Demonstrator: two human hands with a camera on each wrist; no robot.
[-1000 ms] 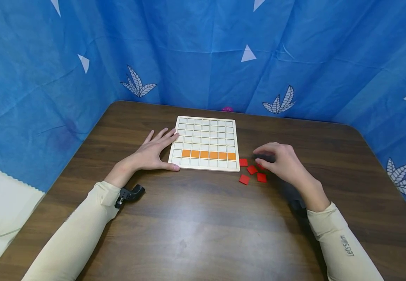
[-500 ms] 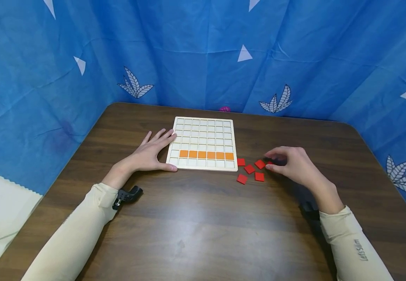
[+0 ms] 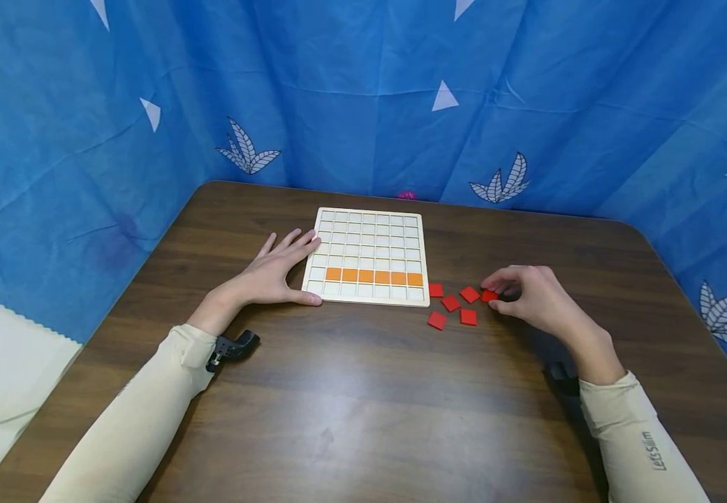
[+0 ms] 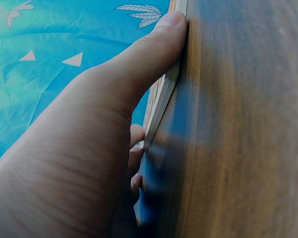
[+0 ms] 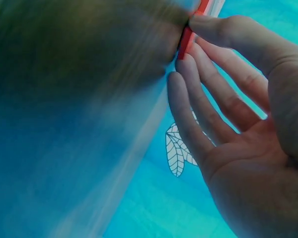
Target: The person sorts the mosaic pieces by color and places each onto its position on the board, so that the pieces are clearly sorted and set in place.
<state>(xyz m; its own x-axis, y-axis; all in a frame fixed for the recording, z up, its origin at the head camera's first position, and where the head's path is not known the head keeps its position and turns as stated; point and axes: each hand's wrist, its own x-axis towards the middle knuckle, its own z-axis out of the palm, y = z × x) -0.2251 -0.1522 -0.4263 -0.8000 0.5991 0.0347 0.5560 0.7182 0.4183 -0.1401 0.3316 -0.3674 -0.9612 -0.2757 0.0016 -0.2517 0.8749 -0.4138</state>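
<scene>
My left hand [image 3: 269, 274] is spread at the left side of a pale square grid board [image 3: 369, 244], with straight fingers at its left edge and the thumb at the near corner. In the left wrist view the thumb [image 4: 154, 47] lies along the board's edge. A row of orange square tiles [image 3: 366, 276] sits in the board. Right of the board, my right hand [image 3: 542, 297] pinches a red square tile [image 3: 489, 296] between thumb and fingers, low at the tabletop. The right wrist view shows that tile [image 5: 185, 43] on edge between the fingertips.
Several other red tiles [image 3: 450, 303] lie loose between the board and my right hand. The dark wooden table [image 3: 338, 405] ends at a blue curtain [image 3: 363, 105] behind and at both sides. White cloth [image 3: 5, 384] hangs at the left.
My right hand has moved right, off a nearer red tile that now shows whole, to the rightmost red tile. The left hand has stayed at the board.
</scene>
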